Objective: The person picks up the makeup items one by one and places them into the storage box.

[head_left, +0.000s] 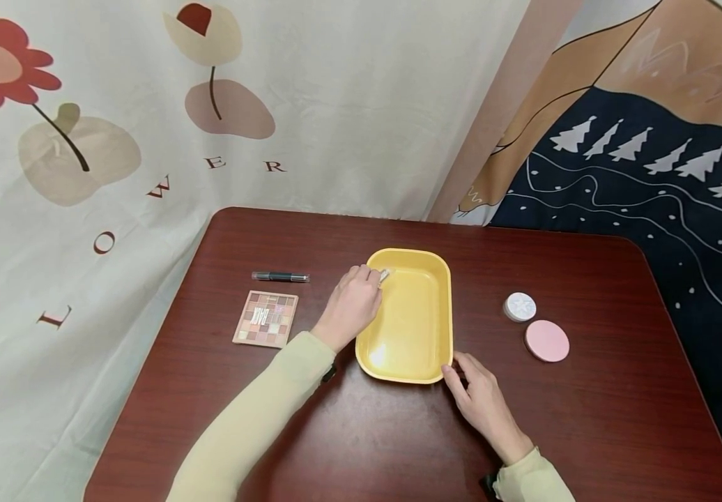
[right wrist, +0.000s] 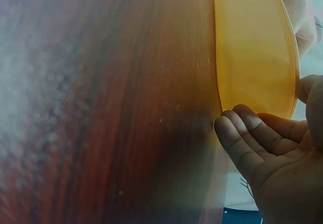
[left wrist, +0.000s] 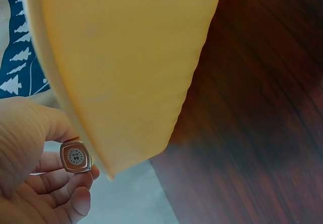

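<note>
My left hand [head_left: 351, 303] reaches over the far left rim of a yellow tray [head_left: 406, 314]. Between its thumb and fingers it pinches a small lipstick tube [left wrist: 75, 157], whose squarish base carries a round label reading 04. In the head view only the whitish end of the lipstick tube [head_left: 384, 275] shows past the fingers. At the near right corner of the tray, my right hand [head_left: 480, 397] grips the rim, thumb at the top edge and fingers along the outer wall [right wrist: 255, 52].
Left of the tray lie a dark double-ended pen-like stick [head_left: 281, 277] and an eyeshadow palette [head_left: 266, 318]. To the right are a small white round container [head_left: 520, 307] and a pink round compact [head_left: 547, 341]. All rest on a reddish-brown table [head_left: 361, 446] against a printed curtain [head_left: 348, 104].
</note>
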`<state>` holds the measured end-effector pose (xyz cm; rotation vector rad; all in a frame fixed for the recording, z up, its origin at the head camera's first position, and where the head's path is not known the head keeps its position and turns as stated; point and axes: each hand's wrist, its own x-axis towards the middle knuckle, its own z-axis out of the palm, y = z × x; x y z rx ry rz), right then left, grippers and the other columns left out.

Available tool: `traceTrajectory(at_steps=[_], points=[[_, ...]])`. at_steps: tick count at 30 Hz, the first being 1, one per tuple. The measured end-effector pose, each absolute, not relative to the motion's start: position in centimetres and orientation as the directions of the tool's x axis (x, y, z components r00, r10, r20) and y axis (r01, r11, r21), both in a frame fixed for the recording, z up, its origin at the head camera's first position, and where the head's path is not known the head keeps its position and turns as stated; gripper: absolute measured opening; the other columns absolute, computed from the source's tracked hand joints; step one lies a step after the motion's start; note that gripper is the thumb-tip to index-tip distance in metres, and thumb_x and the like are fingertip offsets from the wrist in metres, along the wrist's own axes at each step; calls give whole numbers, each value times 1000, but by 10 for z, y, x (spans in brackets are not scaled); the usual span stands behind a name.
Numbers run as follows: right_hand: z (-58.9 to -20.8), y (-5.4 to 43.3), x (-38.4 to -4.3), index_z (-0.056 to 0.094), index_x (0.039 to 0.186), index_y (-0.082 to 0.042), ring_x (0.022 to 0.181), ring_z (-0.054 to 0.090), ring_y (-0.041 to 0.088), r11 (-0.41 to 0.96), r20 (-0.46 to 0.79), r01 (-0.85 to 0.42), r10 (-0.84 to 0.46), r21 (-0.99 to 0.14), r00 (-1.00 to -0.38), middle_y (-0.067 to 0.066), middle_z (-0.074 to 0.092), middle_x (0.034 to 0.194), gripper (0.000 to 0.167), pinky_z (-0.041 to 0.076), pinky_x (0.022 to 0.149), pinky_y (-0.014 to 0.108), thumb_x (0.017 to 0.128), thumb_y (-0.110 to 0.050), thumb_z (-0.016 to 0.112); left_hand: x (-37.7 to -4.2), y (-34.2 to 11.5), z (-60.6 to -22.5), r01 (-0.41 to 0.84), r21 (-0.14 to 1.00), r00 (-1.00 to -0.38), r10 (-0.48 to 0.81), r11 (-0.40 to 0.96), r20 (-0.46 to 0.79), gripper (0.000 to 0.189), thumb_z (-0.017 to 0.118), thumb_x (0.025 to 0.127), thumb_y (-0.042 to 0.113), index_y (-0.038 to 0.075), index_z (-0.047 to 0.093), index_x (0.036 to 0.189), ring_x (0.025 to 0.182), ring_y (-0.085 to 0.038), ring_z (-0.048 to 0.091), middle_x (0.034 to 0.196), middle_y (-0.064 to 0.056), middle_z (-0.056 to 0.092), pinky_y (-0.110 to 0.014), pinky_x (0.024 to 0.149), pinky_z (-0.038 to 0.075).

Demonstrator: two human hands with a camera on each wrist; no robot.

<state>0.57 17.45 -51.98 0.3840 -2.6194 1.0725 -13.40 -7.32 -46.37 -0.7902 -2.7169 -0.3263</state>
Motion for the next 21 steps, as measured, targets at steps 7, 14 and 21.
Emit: traceTrajectory(at_steps=[7, 14, 21], points=[[-521, 175, 6, 71, 113, 1, 92, 68, 16, 690, 356, -347, -137, -635, -924, 7, 71, 100, 20, 55, 78, 31, 94, -1, 71, -136, -67, -467, 556, 112, -807, 502, 824, 311, 20, 70, 95, 8, -3, 70, 112, 87, -27, 60, 101, -14, 68, -36, 76, 54], [-519, 174, 6, 72, 114, -1, 92, 68, 17, 687, 360, -345, -129, -639, -924, 6, 71, 101, 20, 56, 78, 35, 93, -1, 72, -139, -61, -471, 572, 67, -790, 528, 818, 311, 20, 68, 94, 3, -2, 71, 113, 90, -28, 62, 100, -13, 67, -36, 77, 54], [-519, 173, 7, 72, 115, -1, 94, 69, 19, 687, 357, -337, -121, -644, -926, 7, 72, 103, 22, 57, 78, 40, 93, 0, 72, -141, -56, -474, 577, 28, -778, 539, 816, 322, 19, 67, 95, 4, 0, 74, 113, 92, -27, 63, 96, -12, 65, -34, 75, 53]])
